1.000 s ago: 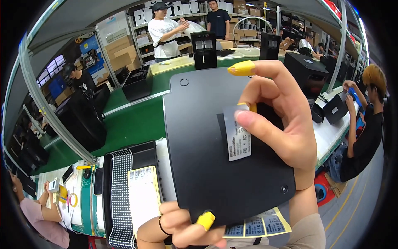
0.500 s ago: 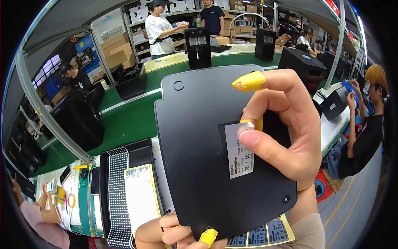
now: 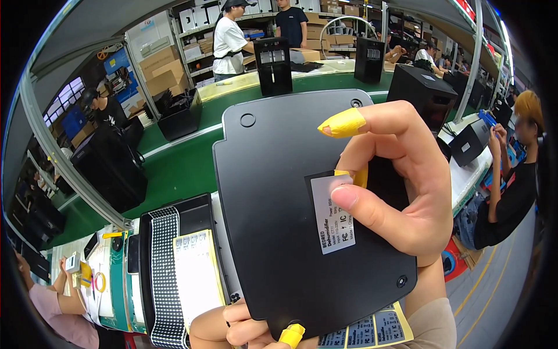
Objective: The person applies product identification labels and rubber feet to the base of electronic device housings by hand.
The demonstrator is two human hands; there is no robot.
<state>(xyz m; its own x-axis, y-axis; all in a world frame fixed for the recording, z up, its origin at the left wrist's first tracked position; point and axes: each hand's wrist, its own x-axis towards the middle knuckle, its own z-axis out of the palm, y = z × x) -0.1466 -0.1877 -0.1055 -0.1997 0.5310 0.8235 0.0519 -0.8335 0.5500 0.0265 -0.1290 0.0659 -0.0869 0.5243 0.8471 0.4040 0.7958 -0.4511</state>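
A flat black plastic panel [image 3: 273, 232] with notched corners fills the middle of the view, tilted up toward me. My left hand [image 3: 250, 328] grips its lower edge, the yellow-wrapped thumb on the front near a corner. Over the panel's face my right hand [image 3: 401, 186] pinches the upper end of a silver printed label [image 3: 334, 224] between thumb and a taped finger. The yellow-wrapped index finger points left, free of the label. The label lies along a shallow rectangular recess; whether it is stuck down I cannot tell. Below the panel, a sheet of similar labels [image 3: 386, 328] shows partly.
Left of the panel, a black tray [image 3: 192, 203] holds a perforated black-and-white strip [image 3: 165, 273] and a stack of label sheets [image 3: 200, 273]. Beyond runs a green conveyor [image 3: 180, 168] with black housings [image 3: 273, 70] along it. Co-workers stand or sit around, one close at right [image 3: 505, 192].
The panel has shifted slightly left. My right thumb and the label have moved slightly left and down, with the pinch kept. Across the conveyor, the person in white has turned and lowered their arms.
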